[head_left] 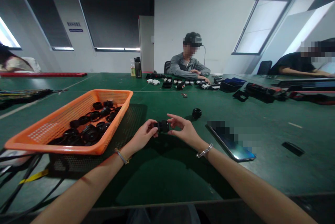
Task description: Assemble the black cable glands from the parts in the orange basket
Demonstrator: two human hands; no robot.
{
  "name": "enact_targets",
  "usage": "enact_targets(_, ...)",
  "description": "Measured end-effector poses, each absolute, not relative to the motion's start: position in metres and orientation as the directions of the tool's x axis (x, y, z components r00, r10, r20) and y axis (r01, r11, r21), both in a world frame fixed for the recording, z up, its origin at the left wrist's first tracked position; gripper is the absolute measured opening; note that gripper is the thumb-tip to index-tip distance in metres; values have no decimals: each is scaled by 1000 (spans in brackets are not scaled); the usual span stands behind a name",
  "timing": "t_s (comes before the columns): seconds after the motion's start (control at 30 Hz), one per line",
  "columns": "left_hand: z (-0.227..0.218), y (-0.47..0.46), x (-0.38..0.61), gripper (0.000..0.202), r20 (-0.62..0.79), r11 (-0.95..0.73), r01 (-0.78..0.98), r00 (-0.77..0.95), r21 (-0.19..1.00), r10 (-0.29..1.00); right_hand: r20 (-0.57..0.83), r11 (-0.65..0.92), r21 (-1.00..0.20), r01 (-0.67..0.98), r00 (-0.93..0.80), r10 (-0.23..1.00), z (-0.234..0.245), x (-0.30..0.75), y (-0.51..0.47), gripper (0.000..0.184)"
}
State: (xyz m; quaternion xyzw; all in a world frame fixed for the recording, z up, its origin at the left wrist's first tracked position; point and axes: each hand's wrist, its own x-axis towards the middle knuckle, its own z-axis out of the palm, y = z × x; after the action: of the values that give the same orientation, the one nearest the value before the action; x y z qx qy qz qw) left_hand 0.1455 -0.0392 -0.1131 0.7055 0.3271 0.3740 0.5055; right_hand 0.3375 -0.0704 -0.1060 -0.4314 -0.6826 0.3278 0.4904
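My left hand [144, 134] pinches a small black lens-like cylinder [163, 126] between thumb and fingers, just above the green table. At its right end, my right hand [185, 130] has thumb and fingertips on either side of the rim, with the index finger stretched out above. The cylinder lies roughly level, pointing from one hand to the other. Another black lens-like part [196, 113] stands on the table beyond my right hand. To the left, an orange perforated basket [65, 149] holds several black round parts [90, 133].
A phone [232, 143] lies right of my right forearm, with a small black piece [293, 148] farther right. Cables [28, 171] run beside the basket. Across the table [162, 175] a person [187, 65] sits behind several small devices, near a dark blue tray [232, 83] and bottles [137, 67].
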Motion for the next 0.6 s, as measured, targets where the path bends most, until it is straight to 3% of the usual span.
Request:
enact_targets(0.23, -115, -39, 143, 18, 206, -290, 92, 508, 953, 836, 412, 437, -820, 370, -148, 899, -105, 337, -71, 41)
enact_targets(0.6, -114, -39, 143, 16, 206, -297, 111, 496, 948, 844, 420, 459, -760, 461, -192, 887, -100, 339, -73, 42)
